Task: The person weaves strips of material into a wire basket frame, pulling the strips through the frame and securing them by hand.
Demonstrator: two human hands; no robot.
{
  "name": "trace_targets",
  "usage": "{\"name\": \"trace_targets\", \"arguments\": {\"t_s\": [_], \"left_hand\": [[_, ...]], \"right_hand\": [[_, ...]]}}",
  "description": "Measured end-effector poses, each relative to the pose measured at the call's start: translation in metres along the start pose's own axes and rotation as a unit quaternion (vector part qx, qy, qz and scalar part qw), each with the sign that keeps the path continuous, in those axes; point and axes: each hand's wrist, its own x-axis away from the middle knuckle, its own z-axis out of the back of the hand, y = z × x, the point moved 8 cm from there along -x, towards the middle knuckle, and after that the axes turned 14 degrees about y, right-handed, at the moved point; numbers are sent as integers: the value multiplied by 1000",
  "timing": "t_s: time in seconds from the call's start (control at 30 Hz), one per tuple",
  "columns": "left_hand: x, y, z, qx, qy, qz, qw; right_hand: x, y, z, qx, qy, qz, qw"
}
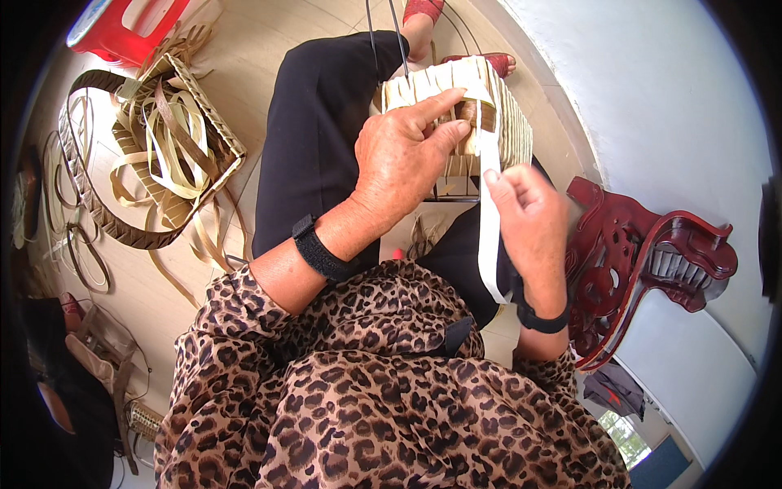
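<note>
Between my knees stands a partly woven basket (511, 122) of cream strips wound over a dark wire frame (456, 198), with a brown patch near its upper middle. My left hand (399, 155) grips the weave there, its forefinger and thumb pressing at either edge of the brown patch. From the weave a flat white strip (489, 244) runs down toward me. My right hand (533, 216) pinches this strip between thumb and bent fingers, just below the basket. The strip's lower end hangs past that hand near my wrist. The left hand's other fingers are partly hidden.
A brown woven basket (232, 134) full of loose cream and brown strips (183, 138) lies on the floor at left. Behind it is a red plastic stool (130, 37). To my right stands carved dark-red wooden furniture (619, 269) beside a white wall (652, 106).
</note>
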Motion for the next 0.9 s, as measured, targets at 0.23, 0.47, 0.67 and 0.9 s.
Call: {"name": "trace_targets", "arguments": {"t_s": [0.23,0.47,0.67,0.9], "left_hand": [[2,-2,-2,3,-3,9,1000],[1,-1,0,23,30,-8,999],[2,4,0,15,15,5,1000],[3,1,0,39,28,-6,999]], "right_hand": [[-38,-80,0,46,59,380,922],[-37,-101,-21,173,6,542,822],[-34,-102,-20,159,-6,598,785],[-31,-85,1,35,61,465,882]]}}
